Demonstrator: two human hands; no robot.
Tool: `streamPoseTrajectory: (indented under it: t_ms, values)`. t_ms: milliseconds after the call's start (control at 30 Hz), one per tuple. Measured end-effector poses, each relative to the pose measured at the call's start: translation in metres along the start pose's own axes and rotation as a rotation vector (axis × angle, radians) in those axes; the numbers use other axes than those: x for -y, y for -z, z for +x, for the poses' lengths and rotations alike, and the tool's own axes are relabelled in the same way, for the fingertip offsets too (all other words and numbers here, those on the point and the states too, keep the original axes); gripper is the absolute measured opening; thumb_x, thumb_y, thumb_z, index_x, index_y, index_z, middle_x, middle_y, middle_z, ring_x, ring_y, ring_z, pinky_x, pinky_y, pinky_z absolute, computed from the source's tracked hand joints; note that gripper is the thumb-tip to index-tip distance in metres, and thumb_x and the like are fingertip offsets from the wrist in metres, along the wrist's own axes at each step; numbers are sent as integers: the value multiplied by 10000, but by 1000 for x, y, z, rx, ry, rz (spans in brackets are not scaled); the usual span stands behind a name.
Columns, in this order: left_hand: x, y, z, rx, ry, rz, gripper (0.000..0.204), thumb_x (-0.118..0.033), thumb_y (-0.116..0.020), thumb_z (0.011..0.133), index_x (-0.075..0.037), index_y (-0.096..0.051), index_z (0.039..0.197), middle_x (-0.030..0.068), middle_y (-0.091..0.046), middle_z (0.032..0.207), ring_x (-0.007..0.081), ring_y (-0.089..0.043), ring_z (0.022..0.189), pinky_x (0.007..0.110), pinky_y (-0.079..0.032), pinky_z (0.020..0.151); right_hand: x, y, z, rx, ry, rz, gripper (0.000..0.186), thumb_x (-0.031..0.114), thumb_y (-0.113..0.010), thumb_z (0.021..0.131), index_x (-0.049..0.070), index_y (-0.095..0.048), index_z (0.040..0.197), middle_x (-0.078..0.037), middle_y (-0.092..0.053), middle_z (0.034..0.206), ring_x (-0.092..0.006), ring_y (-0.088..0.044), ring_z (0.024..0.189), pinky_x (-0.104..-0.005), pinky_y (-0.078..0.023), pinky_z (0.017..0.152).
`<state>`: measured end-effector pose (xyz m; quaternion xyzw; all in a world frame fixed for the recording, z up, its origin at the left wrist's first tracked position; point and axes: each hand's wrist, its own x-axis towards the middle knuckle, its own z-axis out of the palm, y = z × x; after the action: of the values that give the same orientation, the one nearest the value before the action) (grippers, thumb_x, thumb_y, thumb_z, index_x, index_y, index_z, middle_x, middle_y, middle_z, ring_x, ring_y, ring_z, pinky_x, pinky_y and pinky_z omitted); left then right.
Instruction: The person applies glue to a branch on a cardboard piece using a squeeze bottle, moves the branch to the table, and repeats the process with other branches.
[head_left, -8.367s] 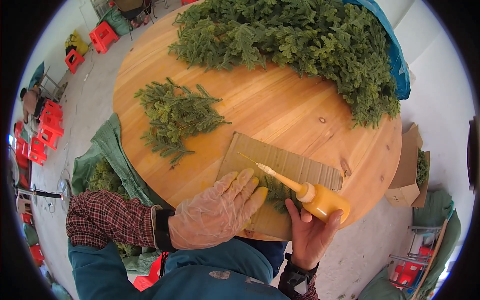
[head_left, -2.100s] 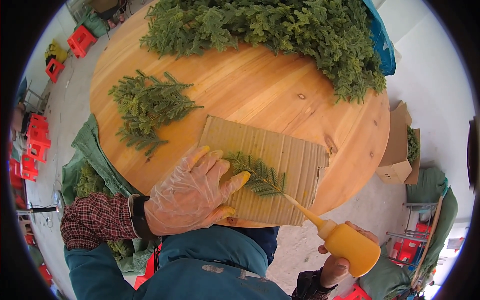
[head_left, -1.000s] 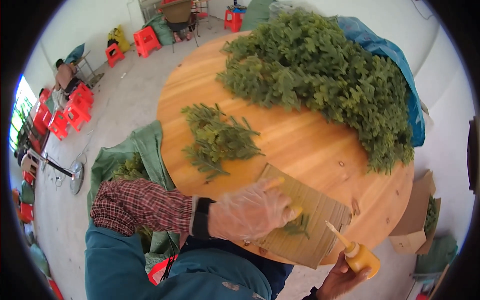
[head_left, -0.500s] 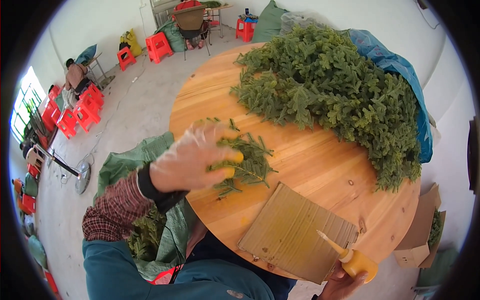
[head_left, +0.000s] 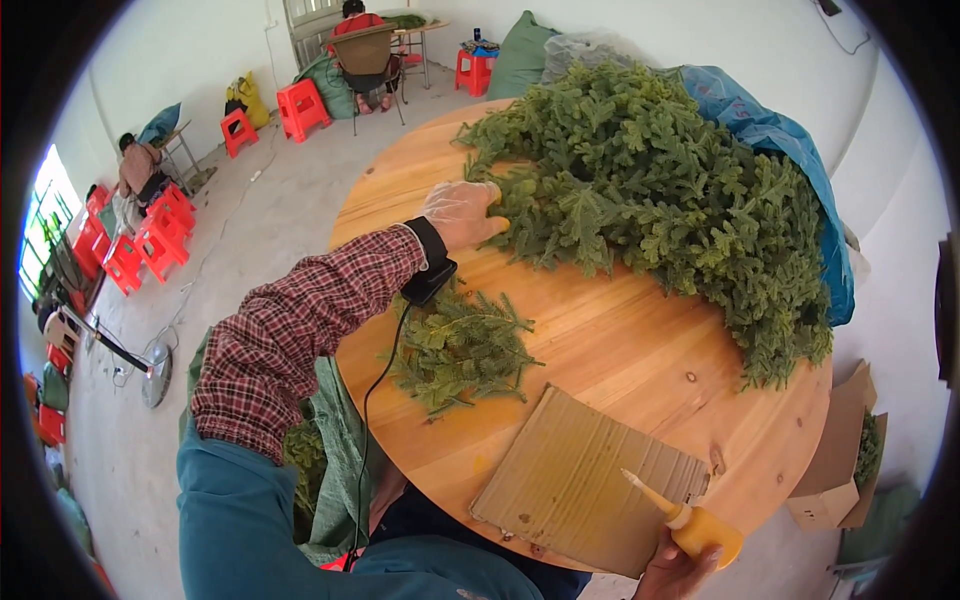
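Observation:
My left hand (head_left: pixel 463 213), in a thin clear glove with yellow fingertip covers, reaches to the near left edge of a big heap of green fir sprigs (head_left: pixel 640 170). Its thumb and a finger stand apart against the foliage; the other fingers are partly hidden. Below my left wrist, a small pile of cut fir sprigs (head_left: pixel 465 345) lies on the round wooden table (head_left: pixel 610 320). My right hand (head_left: pixel 680 572), at the table's near edge, is wrapped round a yellow squeeze bottle (head_left: pixel 708 535). The bottle's long nozzle points up and left over a flat cardboard sheet (head_left: pixel 585 480).
A blue plastic sheet (head_left: pixel 825 240) lies behind the heap. Beside my left arm stands a green woven sack (head_left: pixel 335 480) holding greenery. A cardboard box (head_left: pixel 830 480) is at the right. Red stools (head_left: pixel 300 108) and two seated people are farther off. A black cord hangs from my left wrist.
My left hand has moved from over the small sprig pile, away from me, to the edge of the big heap. The right hand keeps the bottle in nearly the same place.

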<state>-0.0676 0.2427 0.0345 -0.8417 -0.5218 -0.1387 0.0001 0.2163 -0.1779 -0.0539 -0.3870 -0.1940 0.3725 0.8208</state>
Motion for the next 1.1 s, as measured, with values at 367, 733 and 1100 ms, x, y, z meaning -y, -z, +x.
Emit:
streamPoseTrajectory:
  t_ms: [367,733,1100]
  values:
    - [59,22,-2,-129,113,-651,266,-224,-610,878,-3,-634,1023,111,-687,946,192,-647,885,350,-502,779,-4,7,6,38,-17,9,570,422,-642,899,54,-512,1314,-168,-558,1304,-254,-562,1107,-300,-489,805]
    - [-96,63,-125,593,-23,-1229,397,-275,-620,934,28,-565,1185,68,-651,1048,131,-642,870,270,-508,771,-4,9,8,-100,109,171,497,390,-597,939,8,-489,1239,-110,-621,1077,-125,-511,612,-406,-509,936]
    - [-157,8,-183,1045,164,-1277,360,-206,-558,963,42,-521,1222,93,-625,998,171,-654,830,290,-518,745,1,4,8,-127,78,327,463,388,-602,939,40,-505,1228,-100,-624,1047,-131,-542,636,-477,-447,1014]
